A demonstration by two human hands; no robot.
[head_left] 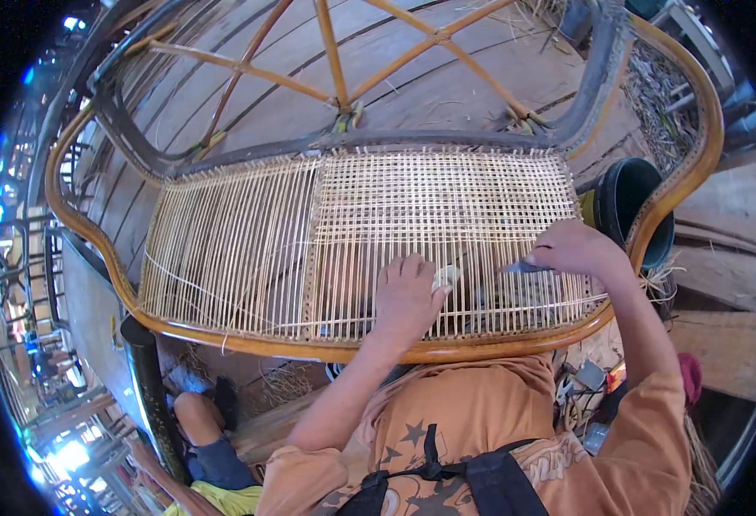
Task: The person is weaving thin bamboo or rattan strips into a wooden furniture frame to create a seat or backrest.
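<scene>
A rattan bench seat (378,350) with a curved, varnished frame lies in front of me. Pale cane strands (223,258) run lengthwise across both halves, and the far part of the right half carries a woven cane grid (446,193). My left hand (405,297) rests palm down on the unwoven strands, fingers apart. Beside its thumb is a small whitish piece (448,277) whose kind I cannot make out. Toward the right edge, my right hand (569,248) is closed around a dark, pointed tool (526,267), its tip toward the left over the strands.
Crossed rattan poles (341,60) form the bench's back at the far side. A dark green bucket (640,193) stands by the right armrest. Another person (210,456) sits at the lower left near a dark post (144,370). Cane scraps and small items lie on the floor.
</scene>
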